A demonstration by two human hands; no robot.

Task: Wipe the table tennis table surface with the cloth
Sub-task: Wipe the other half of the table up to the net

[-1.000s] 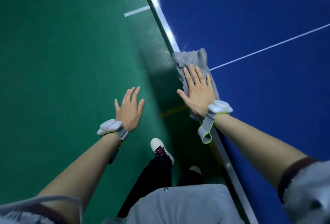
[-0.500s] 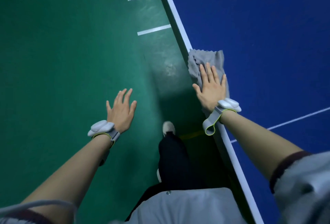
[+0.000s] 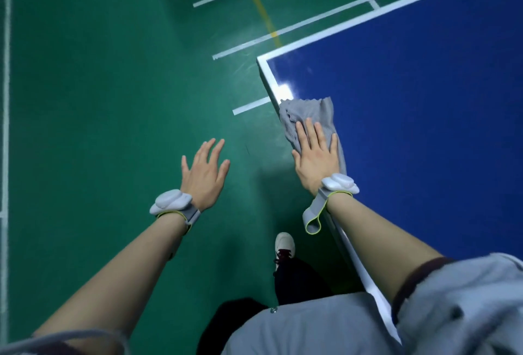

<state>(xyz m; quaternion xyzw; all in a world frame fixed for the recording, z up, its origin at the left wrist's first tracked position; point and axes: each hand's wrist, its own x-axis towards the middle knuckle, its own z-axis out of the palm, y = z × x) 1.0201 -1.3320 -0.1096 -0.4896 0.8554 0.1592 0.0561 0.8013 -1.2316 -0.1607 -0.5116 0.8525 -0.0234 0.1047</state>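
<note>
I can't see the part of the gray cloth [image 3: 311, 117] under my right hand [image 3: 317, 162], and the far end of the blue table [image 3: 424, 128] runs out of the picture. The cloth is wrinkled, with a wavy edge. It lies on the table's white side line, near the corner, and one bit hangs over the edge. My right hand lies flat on it, fingers straight. My left hand [image 3: 205, 173] floats over the green floor [image 3: 99, 100], fingers spread wide, holding nothing.
</note>
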